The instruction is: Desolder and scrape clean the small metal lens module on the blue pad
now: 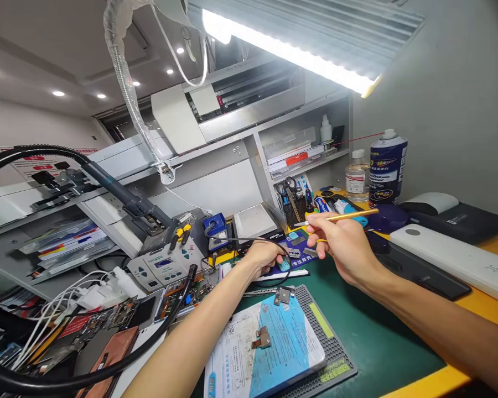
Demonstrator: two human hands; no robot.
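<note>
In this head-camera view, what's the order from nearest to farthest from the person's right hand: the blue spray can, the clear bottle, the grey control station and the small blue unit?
From the right hand, nearest first:
1. Clear plastic bottle, just behind it.
2. Blue spray can, behind and rightward.
3. Small blue unit, well left.
4. Grey control station, farthest left.

A slim gold-coloured tool (348,216) with a pale tip sits pinched in the right hand (342,246), tilted slightly and pointing left. A thin black cable (236,239) arcs across the curled left hand (263,258) and loops just beside it.
</note>
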